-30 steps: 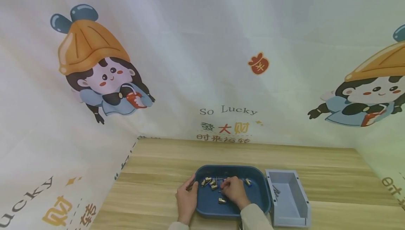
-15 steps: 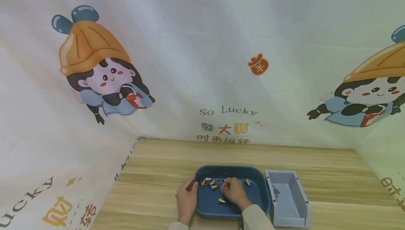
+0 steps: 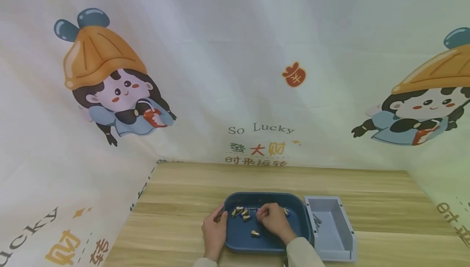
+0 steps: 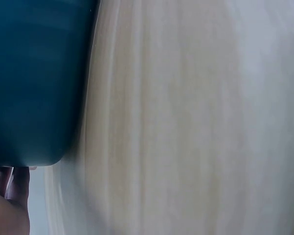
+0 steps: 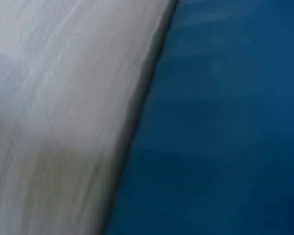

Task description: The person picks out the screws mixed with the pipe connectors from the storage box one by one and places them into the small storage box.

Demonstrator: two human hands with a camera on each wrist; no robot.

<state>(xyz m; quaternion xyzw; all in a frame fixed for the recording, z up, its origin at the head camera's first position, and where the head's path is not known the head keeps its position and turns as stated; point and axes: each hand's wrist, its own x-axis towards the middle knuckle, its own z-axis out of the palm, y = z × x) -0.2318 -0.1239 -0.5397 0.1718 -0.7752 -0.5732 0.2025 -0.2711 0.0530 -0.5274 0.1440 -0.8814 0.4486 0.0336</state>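
In the head view a dark blue tray (image 3: 257,247) holds several brass fittings (image 3: 246,218), some with blue ends. Another brass fitting (image 3: 255,233) lies apart near the front. My left hand (image 3: 214,232) grips the tray's left side, thumb at the rim. In the left wrist view its fingers (image 4: 19,188) reach under the tray's edge. My right hand (image 3: 273,220) is inside the tray with fingers curled down. Its thumb and fingertips pinch a small thin metal piece, mostly hidden by the fingers. The right wrist view has only the blurred tray wall (image 5: 210,122) and table.
A grey bin (image 3: 335,234) stands against the tray's right side, with several thin metal screws or pins (image 3: 317,221) at its left wall. Both rest on a wood-grain table (image 3: 176,201). A printed cloth (image 3: 205,75) closes off the back and sides.
My right hand has shifted slightly right within the tray, and the thin piece below its fingertips no longer shows in the tray. The left hand keeps its hold. The head view has turned slightly.
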